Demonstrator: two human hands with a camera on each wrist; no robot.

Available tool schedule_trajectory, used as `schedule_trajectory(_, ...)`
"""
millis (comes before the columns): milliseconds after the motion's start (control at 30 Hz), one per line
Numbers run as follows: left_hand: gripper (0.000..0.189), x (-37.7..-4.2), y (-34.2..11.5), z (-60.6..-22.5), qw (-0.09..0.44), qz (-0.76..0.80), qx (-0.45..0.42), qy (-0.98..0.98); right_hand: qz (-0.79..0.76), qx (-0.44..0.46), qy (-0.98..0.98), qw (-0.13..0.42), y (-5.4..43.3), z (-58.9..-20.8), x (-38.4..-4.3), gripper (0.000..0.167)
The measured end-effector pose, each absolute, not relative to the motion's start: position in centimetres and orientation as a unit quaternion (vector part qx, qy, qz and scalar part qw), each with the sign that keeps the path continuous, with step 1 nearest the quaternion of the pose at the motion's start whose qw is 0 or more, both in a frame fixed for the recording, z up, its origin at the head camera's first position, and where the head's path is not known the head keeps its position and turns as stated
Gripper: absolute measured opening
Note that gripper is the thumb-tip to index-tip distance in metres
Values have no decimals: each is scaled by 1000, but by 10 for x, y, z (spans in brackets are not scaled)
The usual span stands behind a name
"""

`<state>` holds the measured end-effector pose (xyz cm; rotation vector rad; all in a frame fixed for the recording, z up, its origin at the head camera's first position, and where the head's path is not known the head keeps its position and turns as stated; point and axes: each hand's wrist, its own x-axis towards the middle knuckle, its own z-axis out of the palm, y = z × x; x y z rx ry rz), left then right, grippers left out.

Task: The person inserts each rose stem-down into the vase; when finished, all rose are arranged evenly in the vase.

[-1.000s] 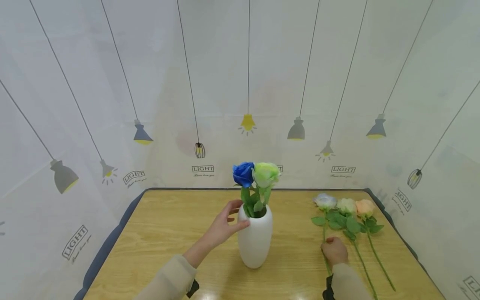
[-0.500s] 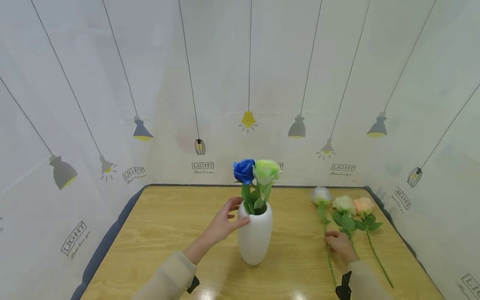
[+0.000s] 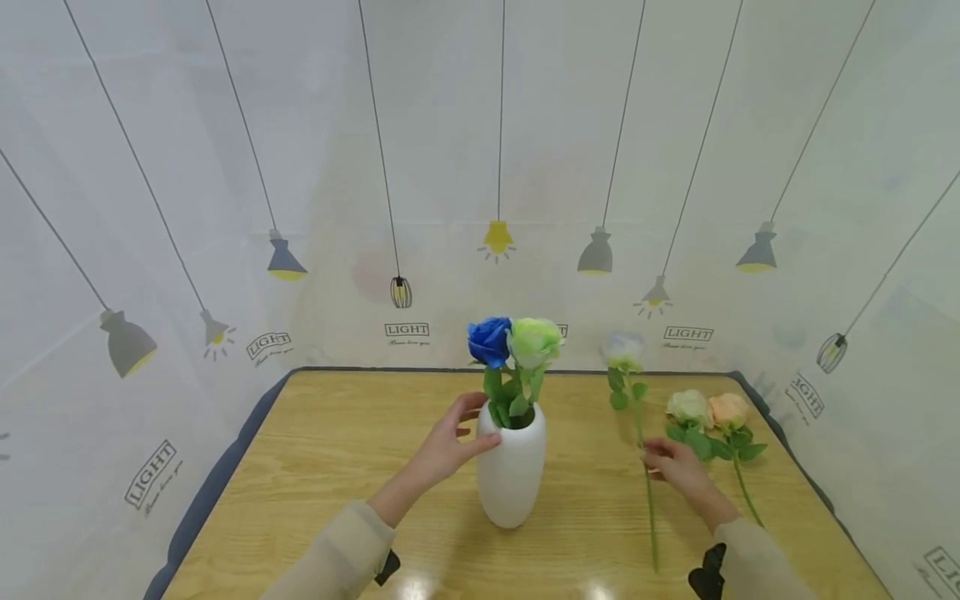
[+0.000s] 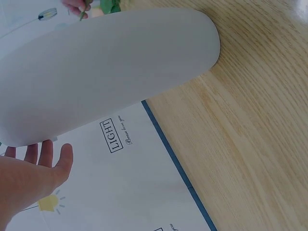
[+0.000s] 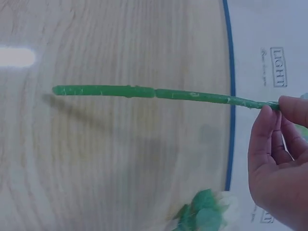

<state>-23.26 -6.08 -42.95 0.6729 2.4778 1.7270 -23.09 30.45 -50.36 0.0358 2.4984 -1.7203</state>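
Observation:
A white vase stands upright on the table, holding a blue rose and a pale green rose. My left hand holds the vase's upper left side, thumb across the front and fingers near the rim; the left wrist view shows fingertips against the vase wall. To the right, my right hand pinches the green stem of a white-lilac rose between thumb and fingers. That rose is raised nearly upright, its bloom overlapping the back wall and its stem's lower end above the wood.
Lying on the right of the table are a cream rose and a peach rose, with leaves overlapping. A wall cloth printed with hanging lamps surrounds the wooden table, whose far edge has a dark blue border.
My right hand has lifted the white-lilac rose off the table beside the other roses, tilting its bloom up and moving it slightly left. My left hand has stayed on the vase.

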Motion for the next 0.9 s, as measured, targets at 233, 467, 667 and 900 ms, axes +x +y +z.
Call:
schedule_trajectory(233,59,-227,-59,-419,33,565,217,795,-564,-41,824,33,292,-478,-232,42)
schedule_trajectory(467,56,-213,-58,-398,36,564,224,794,-563,-84,822,17,275,-452,-227,42)
schedule_trajectory(667,59,-226,-60,-419,32,563,222,795,-573,-120,811,6,262,-427,-223,37)
schedule_trajectory(900,63,-234,-60,-431,27,559,214,800,-566,-141,812,-14,250,-392,-220,37)
